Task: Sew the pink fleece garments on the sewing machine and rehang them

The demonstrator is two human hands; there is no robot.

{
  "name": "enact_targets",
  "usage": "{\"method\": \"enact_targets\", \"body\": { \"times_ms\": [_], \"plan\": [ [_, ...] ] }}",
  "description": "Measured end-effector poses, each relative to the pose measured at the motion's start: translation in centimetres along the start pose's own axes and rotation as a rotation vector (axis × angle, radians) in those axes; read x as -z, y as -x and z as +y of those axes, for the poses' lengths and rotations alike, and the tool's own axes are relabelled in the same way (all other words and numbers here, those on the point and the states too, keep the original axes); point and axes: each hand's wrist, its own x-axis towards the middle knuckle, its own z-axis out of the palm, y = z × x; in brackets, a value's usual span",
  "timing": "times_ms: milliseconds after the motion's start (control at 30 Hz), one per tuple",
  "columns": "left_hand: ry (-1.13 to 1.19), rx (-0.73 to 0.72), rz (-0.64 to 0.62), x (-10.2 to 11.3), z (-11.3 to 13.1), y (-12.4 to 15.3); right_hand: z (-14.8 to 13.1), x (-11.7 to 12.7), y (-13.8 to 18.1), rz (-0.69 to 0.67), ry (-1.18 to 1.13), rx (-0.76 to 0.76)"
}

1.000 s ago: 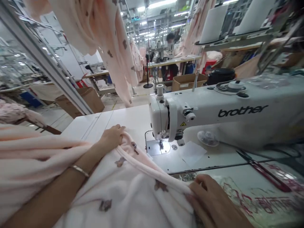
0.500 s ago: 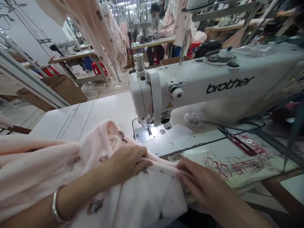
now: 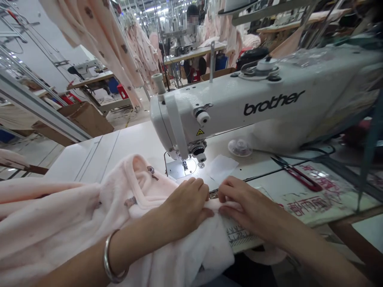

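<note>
While the pink fleece garment (image 3: 89,215) lies bunched on the desk (image 3: 131,143) just in front of the sewing machine (image 3: 239,107), both hands press its edge. Left hand (image 3: 187,203) lies flat; right hand (image 3: 242,203) pinches the hem, with red snips (image 3: 296,175) beyond it.

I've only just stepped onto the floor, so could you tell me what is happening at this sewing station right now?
A person sits at a white Brother sewing machine with a pale pink fleece garment spread over the table. The left hand, with a silver bangle on its wrist, presses the fabric down, and the right hand pinches its edge just in front of the needle area. The fabric is not under the needle. Red-handled scissors lie to the right. Another person works at a farther table.
</note>
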Motion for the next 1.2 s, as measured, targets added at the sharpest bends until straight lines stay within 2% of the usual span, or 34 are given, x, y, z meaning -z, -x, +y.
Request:
{"method": "enact_targets", "body": {
  "times_ms": [100,233,300,433,667,800,933,1000,1100,1200],
  "plan": [
    [0.219,0.080,-0.088,1.4,-0.7,0.8,-0.5,1.0,-0.8,-0.102,-0.201,0.026],
    [0.399,0.146,-0.165,2.9,-1.0,1.5,-0.7,2.1,-2.0,-0.336,-0.571,-0.094],
    [0.477,0.207,-0.222,3.1,-1.0,1.4,-0.7,2.4,-2.4,-0.353,-0.603,-0.120],
    [0.643,0.319,-0.303,2.8,-1.1,1.1,-0.9,2.8,-2.5,-0.316,-0.516,-0.112],
    [0.733,0.370,-0.274,2.6,-1.2,0.9,-1.1,2.9,-2.2,-0.301,-0.439,-0.088],
    [0.750,0.432,-0.166,2.1,-0.6,0.9,-0.8,2.7,-1.9,-0.301,-0.463,-0.093],
    [0.579,0.309,0.020,1.4,-0.1,1.0,-1.0,2.5,-1.3,-0.185,-0.332,-0.034],
    [0.512,0.260,0.078,1.2,0.0,1.1,-1.3,2.5,-1.2,-0.199,-0.291,-0.051],
    [0.478,0.244,0.099,1.1,0.0,1.3,-1.6,2.5,-1.3,-0.245,-0.320,-0.106],
    [0.525,0.238,0.055,1.4,-0.3,1.5,-1.3,2.3,-1.6,-0.247,-0.385,-0.118]
  ]
}}
